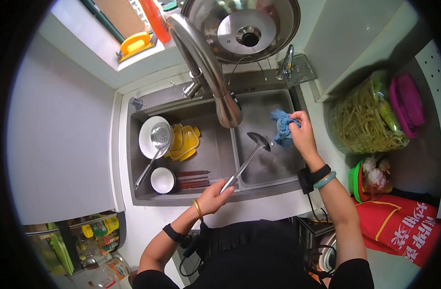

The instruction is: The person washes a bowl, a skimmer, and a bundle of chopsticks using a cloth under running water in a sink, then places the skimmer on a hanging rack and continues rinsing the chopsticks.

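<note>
My left hand point(215, 197) grips the handle of a metal ladle point(244, 164) near the front rim of the sink point(220, 197). The ladle's bowl tilts over the right basin point(256, 108), with its dark side in view. In my right hand point(302, 135) is a bunched blue cloth point(283, 128), held at the right side of that basin, a little apart from the ladle. The faucet head point(227, 112) hangs above the divider, behind the ladle.
In the left basin are a white bowl point(146, 141) with a skimmer point(161, 135) across it, yellow-rimmed lids point(184, 142), a smaller white bowl point(163, 180) and several chopsticks point(193, 184). A large lidded pan point(206, 36) stands behind the faucet. A clear container point(364, 119) stands at right.
</note>
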Tool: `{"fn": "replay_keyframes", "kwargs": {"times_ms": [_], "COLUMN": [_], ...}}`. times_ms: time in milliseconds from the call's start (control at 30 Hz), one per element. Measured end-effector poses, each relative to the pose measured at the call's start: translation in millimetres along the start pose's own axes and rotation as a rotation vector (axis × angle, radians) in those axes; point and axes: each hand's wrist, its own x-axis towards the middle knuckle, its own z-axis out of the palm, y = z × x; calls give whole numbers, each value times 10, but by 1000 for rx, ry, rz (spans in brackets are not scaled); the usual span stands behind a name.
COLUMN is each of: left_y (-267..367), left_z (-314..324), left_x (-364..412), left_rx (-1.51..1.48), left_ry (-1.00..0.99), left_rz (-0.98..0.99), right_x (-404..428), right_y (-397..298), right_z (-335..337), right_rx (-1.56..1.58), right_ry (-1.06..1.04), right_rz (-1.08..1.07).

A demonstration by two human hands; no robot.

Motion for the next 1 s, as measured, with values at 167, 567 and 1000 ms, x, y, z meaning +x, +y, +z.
{"fn": "replay_keyframes", "kwargs": {"times_ms": [167,567,1000], "left_y": [-84,25,34], "left_z": [13,-119,-73], "left_x": [-45,-97,127], "left_rx": [-92,307,497], "left_ry": [-83,-97,103], "left_rz": [79,234,241], "right_x": [-226,-1,-99], "right_y": [-393,-340,-213], "right_z": [151,89,228], "right_rx": [-135,43,475], "right_ry": [-374,-854,-202], "right_rz": [-140,291,902]}}
